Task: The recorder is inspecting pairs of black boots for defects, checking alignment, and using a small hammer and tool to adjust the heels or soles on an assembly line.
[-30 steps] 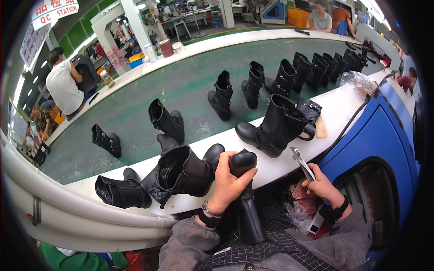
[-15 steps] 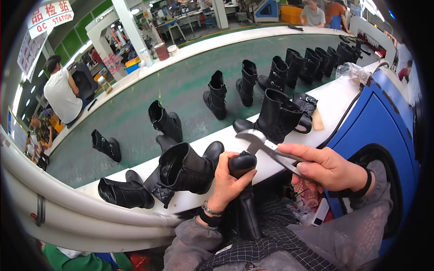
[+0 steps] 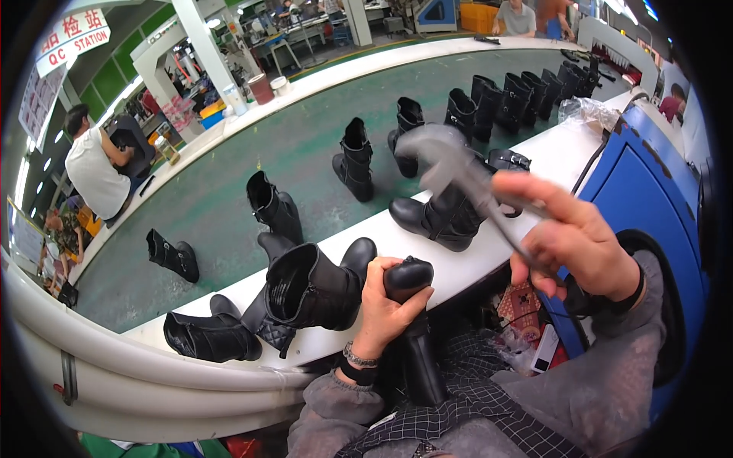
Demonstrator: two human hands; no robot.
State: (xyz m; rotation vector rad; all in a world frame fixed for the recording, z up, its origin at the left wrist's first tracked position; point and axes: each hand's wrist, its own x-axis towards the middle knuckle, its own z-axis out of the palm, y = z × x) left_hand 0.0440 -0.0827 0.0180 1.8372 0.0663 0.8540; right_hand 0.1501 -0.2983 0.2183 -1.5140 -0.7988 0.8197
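My left hand is closed around the toe end of a black boot, whose shaft reaches down over my lap. The rounded toe shows above my thumb and fingers. In my right hand, raised to the right of that boot, are grey metal lasting pincers, blurred by motion. Their curved head is held up, apart from the boot. Behind the pincers, another black boot stands on the white ledge, partly covered. Left of my left hand, an open-topped black boot stands beside others on the ledge.
Several black boots stand along the green conveyor belt. The white ledge runs along its near side. A blue machine is close on my right, a thick white pipe on my left. A person sits across the belt.
My right hand has lifted the pincers up and away from the boot's toe. My left hand keeps its hold on the boot. The view has shifted slightly.
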